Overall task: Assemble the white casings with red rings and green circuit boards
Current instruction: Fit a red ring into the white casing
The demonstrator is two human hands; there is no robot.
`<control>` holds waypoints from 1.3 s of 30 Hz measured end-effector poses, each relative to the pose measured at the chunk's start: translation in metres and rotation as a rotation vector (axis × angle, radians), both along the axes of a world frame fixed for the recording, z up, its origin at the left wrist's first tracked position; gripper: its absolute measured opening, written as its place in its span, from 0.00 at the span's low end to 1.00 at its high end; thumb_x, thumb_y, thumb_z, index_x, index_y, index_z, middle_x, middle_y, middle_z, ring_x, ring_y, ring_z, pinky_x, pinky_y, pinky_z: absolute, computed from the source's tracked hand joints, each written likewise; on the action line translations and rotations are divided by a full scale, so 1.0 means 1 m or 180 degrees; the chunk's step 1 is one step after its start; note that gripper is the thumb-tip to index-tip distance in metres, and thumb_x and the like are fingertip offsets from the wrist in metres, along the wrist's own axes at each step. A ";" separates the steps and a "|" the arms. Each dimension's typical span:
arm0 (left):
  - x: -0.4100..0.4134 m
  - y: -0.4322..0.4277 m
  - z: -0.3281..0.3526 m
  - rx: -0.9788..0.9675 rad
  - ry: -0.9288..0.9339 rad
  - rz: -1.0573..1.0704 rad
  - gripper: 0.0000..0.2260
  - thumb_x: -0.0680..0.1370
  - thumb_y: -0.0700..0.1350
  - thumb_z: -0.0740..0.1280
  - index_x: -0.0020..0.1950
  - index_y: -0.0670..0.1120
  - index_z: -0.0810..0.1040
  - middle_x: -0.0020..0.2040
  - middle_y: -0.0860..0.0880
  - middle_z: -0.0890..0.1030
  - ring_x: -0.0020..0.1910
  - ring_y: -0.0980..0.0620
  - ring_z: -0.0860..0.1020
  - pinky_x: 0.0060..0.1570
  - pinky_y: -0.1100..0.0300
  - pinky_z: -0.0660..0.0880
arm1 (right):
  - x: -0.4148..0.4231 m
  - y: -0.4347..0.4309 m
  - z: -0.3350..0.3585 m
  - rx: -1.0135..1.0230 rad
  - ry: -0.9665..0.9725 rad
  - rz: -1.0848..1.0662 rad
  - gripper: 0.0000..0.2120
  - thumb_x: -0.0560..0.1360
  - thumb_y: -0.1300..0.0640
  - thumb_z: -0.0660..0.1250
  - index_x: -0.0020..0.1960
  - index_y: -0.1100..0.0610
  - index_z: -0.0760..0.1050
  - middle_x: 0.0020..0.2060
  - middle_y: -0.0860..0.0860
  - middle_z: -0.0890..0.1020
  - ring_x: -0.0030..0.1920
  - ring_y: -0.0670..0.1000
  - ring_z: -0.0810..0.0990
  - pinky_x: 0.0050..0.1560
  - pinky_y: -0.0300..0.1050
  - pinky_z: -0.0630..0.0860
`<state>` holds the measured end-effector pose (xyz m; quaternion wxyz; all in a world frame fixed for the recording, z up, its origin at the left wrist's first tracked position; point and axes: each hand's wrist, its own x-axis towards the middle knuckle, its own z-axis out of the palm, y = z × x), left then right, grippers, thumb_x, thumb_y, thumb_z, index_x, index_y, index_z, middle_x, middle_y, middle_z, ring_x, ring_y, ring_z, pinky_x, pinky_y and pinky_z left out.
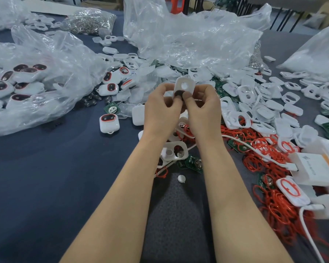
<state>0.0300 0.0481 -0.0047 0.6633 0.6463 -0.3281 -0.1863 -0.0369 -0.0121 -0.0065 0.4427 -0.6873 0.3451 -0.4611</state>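
Noted one white casing (184, 86): a rounded oblong shell of plain plastic, with a round hole in its upper half and a dark round part (178, 93) at its lower opening. Recorded the long axis as near upright, slightly tilted, with the broad face turned toward the camera. Located it raised above the desk (46, 168), between and just above the two hands, its lower half hidden behind the thumbs.

Found the left hand (160, 109) grasping the casing's left edge, fingers curled, thumb tip against the dark part. Found the right hand (203, 109) grasping the right edge likewise, thumb pressed beside the left thumb.

Observed below the wrists a second open casing (176, 152) lying flat on the desk, with green circuit boards (193, 164) just beside it. Observed a heap of red rings (273, 211) to the right, mixed with loose white shells (244, 93).

Logged a finished casing with red-rimmed window (109, 123) at left, and more of the kind inside a clear plastic bag (46, 103). Logged a white charger block (315, 168) with cable at the right edge
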 end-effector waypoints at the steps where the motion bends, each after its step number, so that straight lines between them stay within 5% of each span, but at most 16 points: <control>1: -0.001 0.000 0.000 0.0011 -0.0038 0.0033 0.10 0.79 0.37 0.63 0.46 0.53 0.74 0.39 0.42 0.84 0.41 0.46 0.84 0.51 0.46 0.80 | 0.001 0.001 -0.001 -0.0033 0.0018 -0.0044 0.03 0.77 0.59 0.66 0.50 0.56 0.73 0.42 0.45 0.79 0.43 0.44 0.78 0.47 0.40 0.75; 7: 0.000 0.002 -0.001 0.0137 -0.0739 0.0850 0.06 0.80 0.40 0.62 0.50 0.50 0.76 0.34 0.53 0.80 0.36 0.52 0.79 0.38 0.64 0.74 | 0.006 0.014 0.001 -0.0297 -0.0052 -0.0090 0.10 0.76 0.54 0.69 0.53 0.59 0.78 0.46 0.50 0.82 0.43 0.42 0.80 0.48 0.35 0.76; 10: -0.003 0.000 0.000 0.0112 -0.0790 0.0310 0.13 0.79 0.37 0.62 0.61 0.46 0.79 0.48 0.52 0.82 0.48 0.57 0.80 0.50 0.66 0.77 | 0.006 0.012 0.002 0.0059 -0.0186 0.0144 0.06 0.76 0.55 0.69 0.50 0.57 0.80 0.43 0.48 0.83 0.46 0.45 0.82 0.49 0.38 0.78; 13: -0.005 -0.003 0.001 0.0088 -0.0851 -0.0174 0.17 0.78 0.34 0.61 0.63 0.47 0.79 0.57 0.49 0.81 0.51 0.56 0.79 0.55 0.67 0.75 | -0.002 -0.001 0.002 0.0963 -0.0831 0.0192 0.04 0.78 0.59 0.65 0.51 0.58 0.79 0.43 0.50 0.82 0.47 0.48 0.81 0.54 0.44 0.78; 16: -0.003 -0.004 0.000 -0.0083 -0.0432 -0.0045 0.15 0.80 0.34 0.58 0.58 0.49 0.78 0.53 0.52 0.82 0.50 0.55 0.81 0.55 0.64 0.75 | -0.006 -0.010 0.003 0.1789 -0.1410 0.0454 0.06 0.80 0.61 0.63 0.53 0.57 0.77 0.46 0.52 0.82 0.46 0.47 0.81 0.50 0.40 0.77; 25: 0.002 -0.003 0.002 -0.0466 0.0264 0.0178 0.11 0.80 0.33 0.58 0.53 0.45 0.77 0.44 0.50 0.82 0.42 0.58 0.83 0.45 0.65 0.77 | -0.010 -0.009 0.005 0.2085 -0.1600 0.0685 0.09 0.79 0.62 0.63 0.54 0.51 0.77 0.38 0.46 0.83 0.41 0.44 0.79 0.45 0.37 0.73; 33: 0.000 -0.001 0.004 -0.0386 0.0097 0.0220 0.08 0.81 0.38 0.61 0.50 0.49 0.77 0.46 0.49 0.83 0.46 0.55 0.83 0.50 0.61 0.79 | -0.011 -0.009 0.005 0.1963 -0.1474 0.0651 0.07 0.78 0.62 0.64 0.50 0.52 0.77 0.42 0.49 0.82 0.42 0.45 0.80 0.44 0.37 0.75; 39: -0.005 0.001 0.006 -0.0398 -0.0054 -0.0018 0.06 0.80 0.47 0.65 0.46 0.58 0.76 0.44 0.56 0.82 0.45 0.63 0.81 0.47 0.66 0.77 | -0.007 -0.003 0.004 0.0498 -0.0350 0.0567 0.10 0.77 0.56 0.68 0.53 0.61 0.81 0.46 0.56 0.85 0.50 0.54 0.83 0.56 0.53 0.79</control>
